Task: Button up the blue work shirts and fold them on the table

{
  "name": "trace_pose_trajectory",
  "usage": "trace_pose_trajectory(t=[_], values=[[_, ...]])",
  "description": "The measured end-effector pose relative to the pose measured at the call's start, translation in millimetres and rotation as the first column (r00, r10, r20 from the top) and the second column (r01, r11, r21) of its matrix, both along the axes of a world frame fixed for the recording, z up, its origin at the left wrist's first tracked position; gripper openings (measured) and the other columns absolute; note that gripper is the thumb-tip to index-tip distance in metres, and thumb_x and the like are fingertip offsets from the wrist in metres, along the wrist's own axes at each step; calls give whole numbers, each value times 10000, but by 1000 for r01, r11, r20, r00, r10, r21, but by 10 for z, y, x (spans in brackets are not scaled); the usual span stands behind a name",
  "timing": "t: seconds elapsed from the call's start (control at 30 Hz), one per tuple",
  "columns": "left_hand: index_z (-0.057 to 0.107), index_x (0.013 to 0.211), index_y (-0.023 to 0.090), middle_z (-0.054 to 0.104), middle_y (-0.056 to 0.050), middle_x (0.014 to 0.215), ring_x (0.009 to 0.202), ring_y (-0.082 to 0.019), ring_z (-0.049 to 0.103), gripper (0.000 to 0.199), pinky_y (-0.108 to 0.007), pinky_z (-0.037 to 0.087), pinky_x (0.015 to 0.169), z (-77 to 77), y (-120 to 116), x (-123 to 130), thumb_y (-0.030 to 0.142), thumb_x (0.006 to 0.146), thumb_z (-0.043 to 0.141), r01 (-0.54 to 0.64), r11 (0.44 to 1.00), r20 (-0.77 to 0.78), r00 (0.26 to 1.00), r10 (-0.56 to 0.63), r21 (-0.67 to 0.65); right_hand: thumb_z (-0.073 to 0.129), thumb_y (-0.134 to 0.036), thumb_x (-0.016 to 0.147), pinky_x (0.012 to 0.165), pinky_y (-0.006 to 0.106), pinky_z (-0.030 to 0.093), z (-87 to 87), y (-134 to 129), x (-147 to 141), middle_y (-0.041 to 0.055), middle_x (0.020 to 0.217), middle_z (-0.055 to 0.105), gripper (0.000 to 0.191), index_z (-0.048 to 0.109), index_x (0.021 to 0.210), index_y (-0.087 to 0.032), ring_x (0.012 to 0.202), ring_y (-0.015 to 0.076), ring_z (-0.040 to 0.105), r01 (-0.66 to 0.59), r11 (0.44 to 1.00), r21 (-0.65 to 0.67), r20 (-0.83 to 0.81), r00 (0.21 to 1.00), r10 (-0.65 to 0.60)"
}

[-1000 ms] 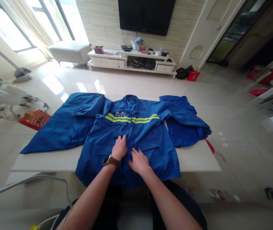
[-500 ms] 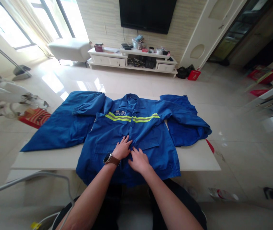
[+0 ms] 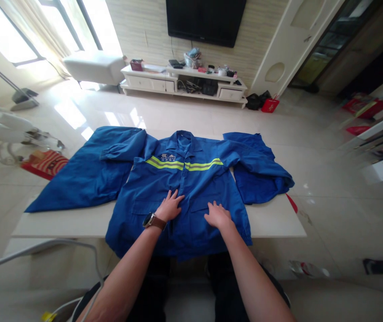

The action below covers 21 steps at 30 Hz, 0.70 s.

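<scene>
A blue work jacket with a yellow-and-grey reflective stripe across the chest lies front up on a white table, collar pointing away from me. My left hand, wearing a watch on its wrist, rests on the lower front beside the centre placket, fingers spread. Over the pocket flap on the other side, my right hand touches the cloth with its fingers stretched out. Neither hand grips anything. More blue cloth lies under the left-hand sleeve, and another blue piece under the other sleeve.
Beyond the table, a white TV cabinet carries several small items. At the left are a red patterned item and a grey cable. A plastic bottle lies on the floor at the right.
My right hand has moved right, away from the placket, onto the pocket area. My left hand stays near the placket. The jacket looks much the same; the view has shifted slightly.
</scene>
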<state>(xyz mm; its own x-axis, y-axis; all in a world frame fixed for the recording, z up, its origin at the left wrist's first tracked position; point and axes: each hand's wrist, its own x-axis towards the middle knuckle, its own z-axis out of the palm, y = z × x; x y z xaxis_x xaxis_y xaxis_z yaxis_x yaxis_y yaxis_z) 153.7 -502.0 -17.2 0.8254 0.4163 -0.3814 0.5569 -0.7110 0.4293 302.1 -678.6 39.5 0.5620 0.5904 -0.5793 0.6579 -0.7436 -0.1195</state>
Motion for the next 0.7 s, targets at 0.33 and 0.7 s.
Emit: trace_pose_trajectory(t=[0.33, 0.7], values=[[453, 1545, 245, 438, -131, 1609, 1559, -299, 269, 640, -573, 105, 1277, 71, 36, 30, 227, 918, 578, -24, 998, 71, 997, 28, -56, 470, -443, 954, 984, 476, 477, 91, -86, 188, 155, 1275, 706, 450, 702, 1269, -220, 1200, 340, 638, 28, 996, 82, 58, 998, -33], [651, 745, 180, 730, -119, 815, 1037, -374, 716, 232, -382, 577, 805, 530, 617, -2002, 398, 790, 717, -722, 690, -248, 661, 708, 45, 651, -554, 838, 1011, 493, 499, -354, -1648, 850, 280, 1267, 651, 649, 581, 1309, -112, 1215, 403, 634, 480, 866, 138, -6, 875, -484]])
